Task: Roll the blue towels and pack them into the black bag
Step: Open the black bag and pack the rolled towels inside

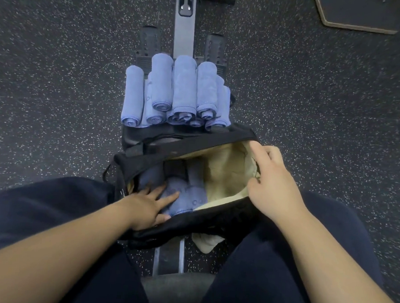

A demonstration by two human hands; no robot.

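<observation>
Step in hand, as I judge it: packing, not rolling. The stack of rolled blue terry towels (176, 92) lies in two layers across the far end of the narrow gym bench (168, 256), just beyond the bag and touching its far edge.

Black fabric bag with pale cream lining (219, 171) sits open on the bench between the person's knees. Inside, at the left end: a few blue towels already packed (189, 197), exact count not readable. Right half of the bag shows bare lining.

Left hand (150, 203): fingers straight and spread, pressing flat on the packed towels. Right hand (271, 180): fingers curled over the right rim, pinching the lining and holding the mouth open.

Next move likely calls for one hand to come free, reach to the far stack, take a roll and seat it beside those already in.

Speckled dark rubber floor (58, 97) all round.
</observation>
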